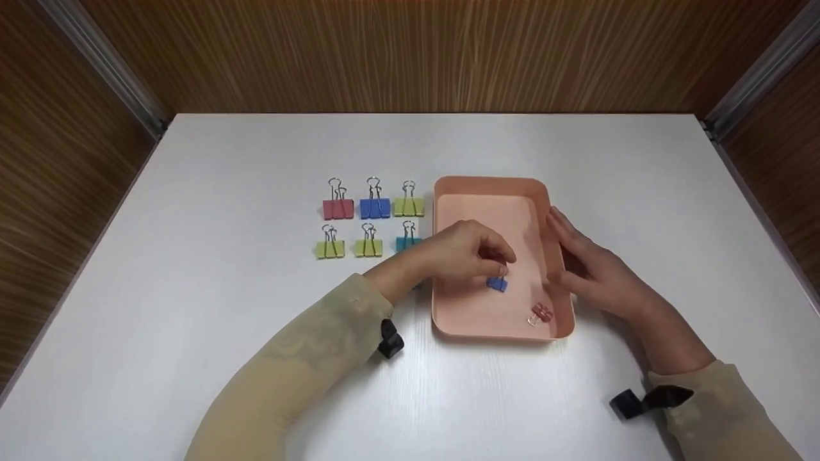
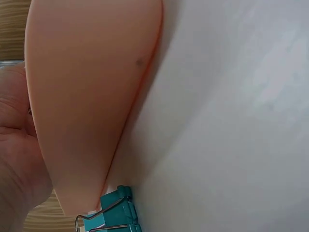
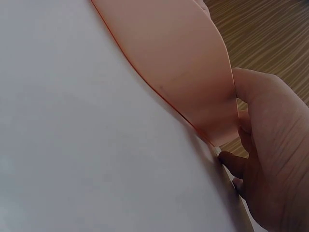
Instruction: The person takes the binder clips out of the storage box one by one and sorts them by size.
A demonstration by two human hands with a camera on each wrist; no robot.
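A peach tray (image 1: 493,186) sits on the white table (image 1: 224,320). My left hand (image 1: 501,270) reaches over the tray's left wall and pinches a small blue binder clip (image 1: 497,284) just above the tray floor. A pink binder clip (image 1: 541,313) lies in the tray's near right corner. My right hand (image 1: 564,246) rests against the tray's right wall with its fingers straight. The left wrist view shows the tray's outer wall (image 2: 82,96), part of the left hand (image 2: 14,159) and a teal clip (image 2: 116,217). In the right wrist view, the right hand (image 3: 270,159) touches the tray wall (image 3: 178,53).
Left of the tray, two rows of binder clips stand on the table: red (image 1: 337,208), blue (image 1: 375,207) and yellow-green (image 1: 409,205) behind, two yellow-green (image 1: 330,248) (image 1: 368,246) and a teal one (image 1: 407,242) in front. Wooden walls (image 1: 410,51) surround the table.
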